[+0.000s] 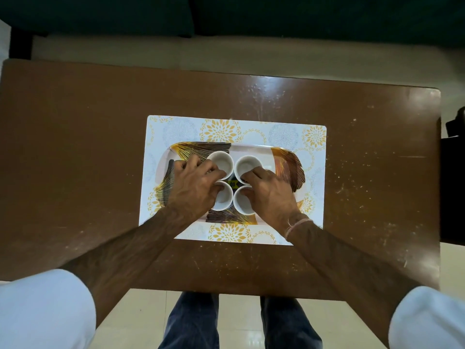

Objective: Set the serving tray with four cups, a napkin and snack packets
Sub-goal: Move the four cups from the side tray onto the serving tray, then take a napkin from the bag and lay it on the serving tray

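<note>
Both hands (193, 185) apparently on tray (289, 162) cups (221, 161)

I am in what looks like a home living room. In front of me stands a low, glossy brown wooden table (75, 147), scuffed and scratched, with a white placemat printed with yellow and grey flowers (251, 133) at the centre of the frame. Pale cream floor tiles (239, 323) shine at the bottom, and a dark green cushioned sofa (226, 13) runs across the top edge.
</note>
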